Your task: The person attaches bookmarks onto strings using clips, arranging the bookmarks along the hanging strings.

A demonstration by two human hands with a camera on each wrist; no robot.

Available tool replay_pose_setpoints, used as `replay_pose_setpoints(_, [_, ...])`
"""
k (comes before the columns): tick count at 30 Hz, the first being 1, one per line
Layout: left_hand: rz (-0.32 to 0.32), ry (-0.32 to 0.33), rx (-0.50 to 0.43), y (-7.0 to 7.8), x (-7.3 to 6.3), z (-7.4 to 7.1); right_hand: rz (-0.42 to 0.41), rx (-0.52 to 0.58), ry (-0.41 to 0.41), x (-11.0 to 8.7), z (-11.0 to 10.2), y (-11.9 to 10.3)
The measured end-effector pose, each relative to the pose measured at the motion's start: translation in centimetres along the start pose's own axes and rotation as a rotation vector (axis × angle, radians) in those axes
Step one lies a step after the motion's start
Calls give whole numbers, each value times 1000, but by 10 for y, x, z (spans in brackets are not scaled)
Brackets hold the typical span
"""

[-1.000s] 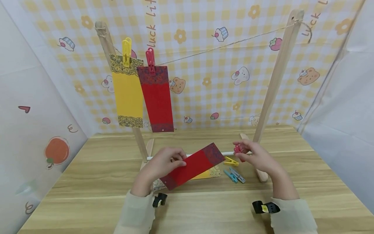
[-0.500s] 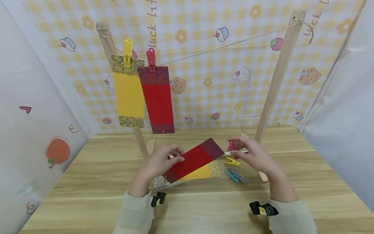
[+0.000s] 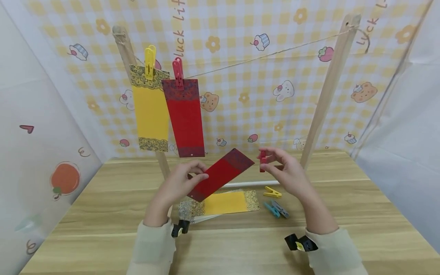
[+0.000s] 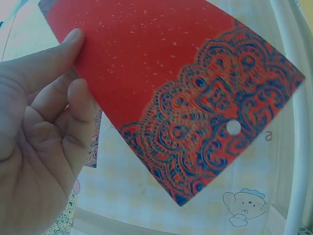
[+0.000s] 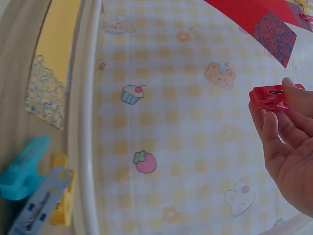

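My left hand (image 3: 180, 181) pinches a red card (image 3: 220, 176) by its left edge, above the table. Its dark patterned end tilts up to the right; the left wrist view shows a blue-patterned end of the card (image 4: 146, 54) with a punched hole. Between the thumb and fingers of my right hand (image 3: 287, 170) is a red clothespin (image 3: 262, 161), just right of the card and apart from it. From a string (image 3: 247, 59) hang a yellow card (image 3: 151, 110) under a yellow clothespin (image 3: 149, 63) and another red card (image 3: 185, 122) under a red clothespin (image 3: 178, 72).
Wooden posts (image 3: 326, 91) hold the string's ends, with a white rod (image 3: 247, 184) low between them. Several cards, a yellow card (image 3: 227, 202) on top, lie on the table (image 3: 233, 244). Right of them lie yellow (image 3: 272, 191), teal (image 3: 272, 209) and grey (image 3: 280, 209) clothespins.
Both hands have risen, and the right has moved left with its red clothespin, closer to the held card. The held card has moved up and left, uncovering more of the yellow card below.
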State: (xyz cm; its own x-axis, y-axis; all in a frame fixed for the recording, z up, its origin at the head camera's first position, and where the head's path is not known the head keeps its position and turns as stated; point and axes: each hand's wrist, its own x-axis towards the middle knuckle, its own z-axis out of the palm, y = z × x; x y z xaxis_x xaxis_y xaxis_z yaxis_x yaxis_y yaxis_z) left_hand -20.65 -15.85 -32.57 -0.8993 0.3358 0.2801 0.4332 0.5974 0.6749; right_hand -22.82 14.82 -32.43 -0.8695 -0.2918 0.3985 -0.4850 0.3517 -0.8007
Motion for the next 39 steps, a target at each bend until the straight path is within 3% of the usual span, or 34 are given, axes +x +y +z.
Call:
replay_pose_setpoints(6, [19, 70, -57, -1, 4, -3, -53, 99, 70, 13, -6, -20])
replay_pose_setpoints(12, [83, 190, -160, -3, 3, -11, -99, 67, 133, 22, -8, -38])
replay_pose_setpoints(16, [125, 233, -195, 0, 8, -13, -125, 67, 157, 28, -11, -52])
replay_pose_setpoints(24, [85, 304, -143, 12, 18, -10, -191, 141, 232, 44, -14, -82])
replay_pose_setpoints(34, [113, 453, -152, 21, 28, -7, -348, 179, 220, 70, -2, -110])
replay_pose_setpoints(39, [97, 486, -152, 27, 30, -8, -402, 277, 161, 79, 4, -119])
